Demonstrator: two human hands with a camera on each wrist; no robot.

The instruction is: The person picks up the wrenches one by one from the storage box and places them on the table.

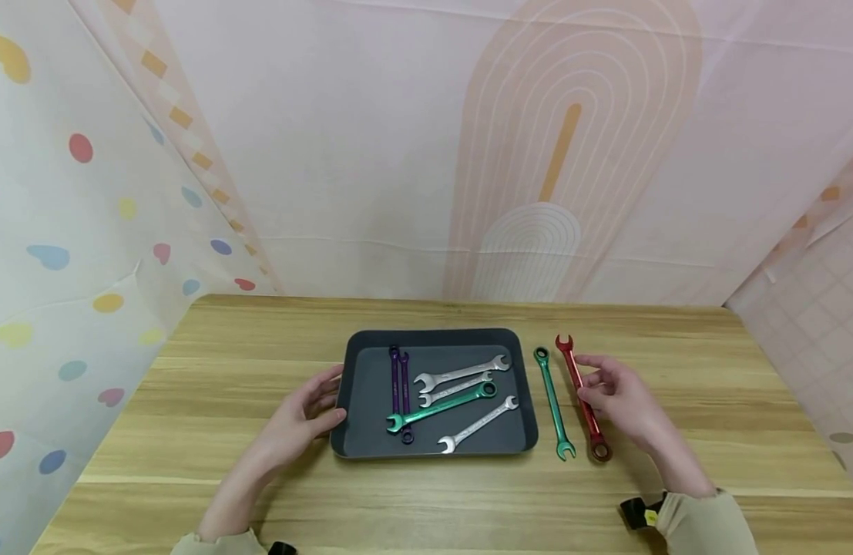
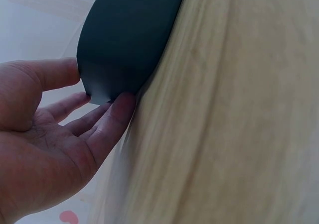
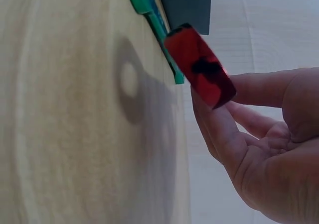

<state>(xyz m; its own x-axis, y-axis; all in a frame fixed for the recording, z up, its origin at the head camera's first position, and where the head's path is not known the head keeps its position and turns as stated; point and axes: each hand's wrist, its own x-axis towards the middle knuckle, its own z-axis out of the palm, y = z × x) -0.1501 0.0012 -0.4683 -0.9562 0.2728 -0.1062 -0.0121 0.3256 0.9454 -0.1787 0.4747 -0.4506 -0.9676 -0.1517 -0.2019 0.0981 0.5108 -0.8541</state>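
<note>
Hands: left (image 1: 297, 420) spread against tray (image 1: 364, 385), right (image 1: 622, 397) pinching red wrench (image 1: 590, 422), forked end (image 1: 566, 347) pointing away, slightly leftward

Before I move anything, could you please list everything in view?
Hangings: count unclear, pale and patterned, background
Table: one, wood-brown, lower head view
Tray: one, dark grey, on the table
Purple wrenches: two, purple, tray's left part
Silver wrenches: three, silver, tray's middle and right
Green wrenches: two, green, one in the tray, one right of it
Red wrench: one, red, right of the green ones
Small objects: two, black, low in head view
Sleeves: two, beige, bottom edge
Left grip: one, bare, holding the tray's left edge
Right grip: one, bare, pinching the red wrench
</note>
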